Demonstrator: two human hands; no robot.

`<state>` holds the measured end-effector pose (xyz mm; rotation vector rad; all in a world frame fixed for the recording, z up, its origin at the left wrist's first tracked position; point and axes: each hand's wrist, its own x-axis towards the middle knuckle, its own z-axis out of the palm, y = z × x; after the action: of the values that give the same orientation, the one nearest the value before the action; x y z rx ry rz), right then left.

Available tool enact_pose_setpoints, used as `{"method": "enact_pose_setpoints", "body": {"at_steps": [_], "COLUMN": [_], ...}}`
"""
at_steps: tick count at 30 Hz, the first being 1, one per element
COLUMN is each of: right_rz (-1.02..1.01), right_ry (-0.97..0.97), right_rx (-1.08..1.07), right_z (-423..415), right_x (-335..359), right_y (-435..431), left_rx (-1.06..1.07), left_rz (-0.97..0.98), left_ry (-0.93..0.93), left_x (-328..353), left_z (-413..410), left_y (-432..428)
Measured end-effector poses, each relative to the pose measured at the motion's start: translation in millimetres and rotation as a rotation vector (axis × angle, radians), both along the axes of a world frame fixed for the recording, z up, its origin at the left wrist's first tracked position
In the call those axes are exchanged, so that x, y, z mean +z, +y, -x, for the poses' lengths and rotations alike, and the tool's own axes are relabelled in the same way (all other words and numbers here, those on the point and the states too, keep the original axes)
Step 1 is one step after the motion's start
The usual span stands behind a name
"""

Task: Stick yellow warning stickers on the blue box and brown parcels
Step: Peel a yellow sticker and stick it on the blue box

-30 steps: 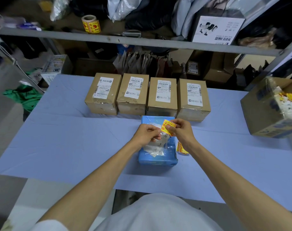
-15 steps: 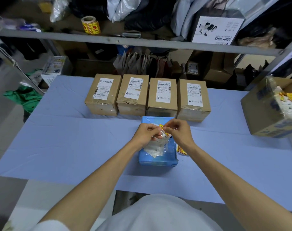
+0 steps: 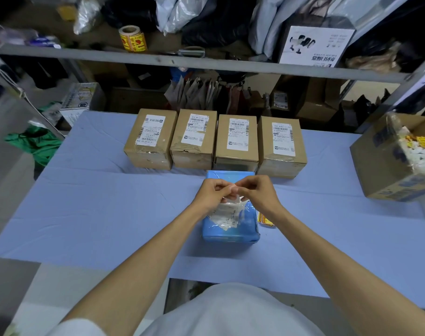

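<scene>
Hands pinch fingertips together over blue box (image 3: pixel 231 229) — held item hidden; brown parcels (image 3: pixel 215 141) behind

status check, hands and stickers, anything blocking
Left hand and right hand pinched together over the blue box, sticker hidden in fingers. Four brown parcels unstickered. Spare yellow stickers beside box. Nothing blocking.

Both bare forearms reach forward, the left hand (image 3: pixel 212 192) and right hand (image 3: pixel 257 191) meeting fingertip to fingertip, fingers pinched.
</scene>
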<state>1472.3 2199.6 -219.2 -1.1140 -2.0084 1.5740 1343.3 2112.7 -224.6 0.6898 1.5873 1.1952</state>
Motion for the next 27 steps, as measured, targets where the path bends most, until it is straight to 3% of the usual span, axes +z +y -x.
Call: {"method": "enact_pose_setpoints", "body": {"at_steps": [18,27], "right_rz": [-0.063,0.005], "right_ry": [-0.018,0.027], "right_rx": [0.002,-0.013], "right_z": [1.2,-0.4], "right_x": [4.6,6.9], "right_y": [-1.1,-1.9], "left_rx": [0.087,0.086], "left_rz": [0.001,-0.006], "left_ry": [-0.066,-0.055], "left_x": [5.2,7.8], "left_z": [-2.4,-4.6], "left_y": [0.1,1.5]}}
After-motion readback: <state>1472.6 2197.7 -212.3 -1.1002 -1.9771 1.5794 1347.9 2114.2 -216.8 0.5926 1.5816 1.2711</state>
